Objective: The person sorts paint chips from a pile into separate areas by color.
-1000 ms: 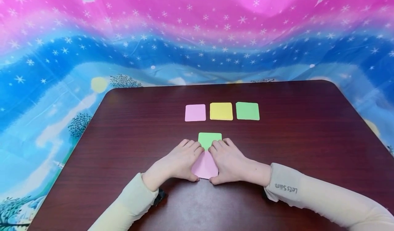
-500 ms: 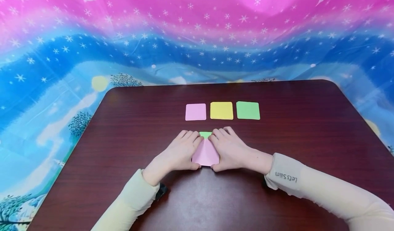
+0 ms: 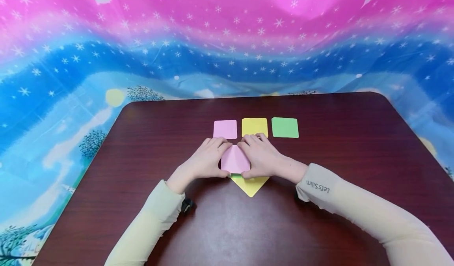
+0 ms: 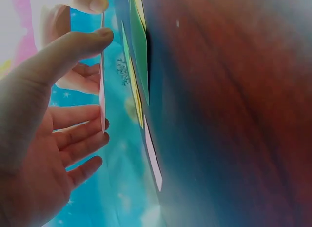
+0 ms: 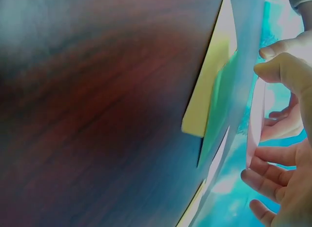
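A pink square card (image 3: pixel 235 160) is pinched at its left edge by the left hand (image 3: pixel 208 158) and at its right edge by the right hand (image 3: pixel 264 155). Both wrist views show it raised off the table, nearly edge-on, thumbs on the near face and fingers behind. Below it lie a green card (image 5: pixel 219 107), just a sliver of which shows in the head view, and a yellow card (image 3: pixel 250 187) turned with one corner toward the person. These two overlap, and the held card and hands hide much of them.
Farther back on the dark wooden table (image 3: pixel 159 132) lie a pink card (image 3: pixel 225 129), a yellow card pile (image 3: pixel 254 125) and a green card pile (image 3: pixel 285 127) in a row. The right fingertips overlap the yellow one. A patterned cloth (image 3: pixel 227 41) hangs behind.
Both hands have moved forward with the pink card, away from the person. It now covers the green card's far part, and the yellow card's near corner has come into view.
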{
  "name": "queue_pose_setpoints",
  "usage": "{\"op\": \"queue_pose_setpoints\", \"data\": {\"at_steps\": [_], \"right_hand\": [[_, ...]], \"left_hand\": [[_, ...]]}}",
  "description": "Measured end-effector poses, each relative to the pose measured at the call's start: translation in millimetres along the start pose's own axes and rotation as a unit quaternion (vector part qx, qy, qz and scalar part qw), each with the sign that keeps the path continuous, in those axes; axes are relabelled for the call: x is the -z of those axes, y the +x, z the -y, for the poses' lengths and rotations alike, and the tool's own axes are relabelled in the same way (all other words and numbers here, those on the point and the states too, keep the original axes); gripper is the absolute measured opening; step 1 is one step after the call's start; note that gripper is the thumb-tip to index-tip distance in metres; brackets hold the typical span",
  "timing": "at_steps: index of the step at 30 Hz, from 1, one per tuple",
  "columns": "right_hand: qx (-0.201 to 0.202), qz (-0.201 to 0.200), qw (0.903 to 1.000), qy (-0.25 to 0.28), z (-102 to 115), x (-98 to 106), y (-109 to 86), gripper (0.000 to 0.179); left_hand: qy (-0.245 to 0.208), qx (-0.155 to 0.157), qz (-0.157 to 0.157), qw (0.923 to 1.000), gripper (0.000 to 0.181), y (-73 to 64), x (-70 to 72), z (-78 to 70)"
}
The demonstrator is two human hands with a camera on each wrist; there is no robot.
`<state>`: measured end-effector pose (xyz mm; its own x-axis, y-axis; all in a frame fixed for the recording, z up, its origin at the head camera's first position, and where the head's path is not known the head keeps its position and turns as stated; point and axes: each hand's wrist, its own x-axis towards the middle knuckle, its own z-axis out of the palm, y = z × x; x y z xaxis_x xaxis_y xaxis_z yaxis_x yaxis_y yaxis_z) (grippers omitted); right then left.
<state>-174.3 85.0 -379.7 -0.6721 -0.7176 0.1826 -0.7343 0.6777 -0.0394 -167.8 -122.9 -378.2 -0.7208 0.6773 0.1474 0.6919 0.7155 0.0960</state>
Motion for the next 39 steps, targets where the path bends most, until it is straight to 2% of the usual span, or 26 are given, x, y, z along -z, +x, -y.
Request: {"op": "queue_pose_setpoints", "data": {"at_steps": [12,28,39], "right_hand": [[-0.034,0.026,0.9991,0.007,-20,-6,29.9,0.077],[-0.042,0.04,0.9983,0.009,-35,-16,60.7,0.078],[-0.051,0.06,0.9964,0.032,-44,-19,75.6,0.075]], "left_hand": [[0.007,0.041,-0.005,0.9991,0.079,17.7,-7.8,23.0],[-0.023,0.09,0.034,0.9951,0.076,30.4,-5.9,47.1],[-0.052,0.115,0.058,0.9903,0.071,42.4,-5.1,61.1]]}}
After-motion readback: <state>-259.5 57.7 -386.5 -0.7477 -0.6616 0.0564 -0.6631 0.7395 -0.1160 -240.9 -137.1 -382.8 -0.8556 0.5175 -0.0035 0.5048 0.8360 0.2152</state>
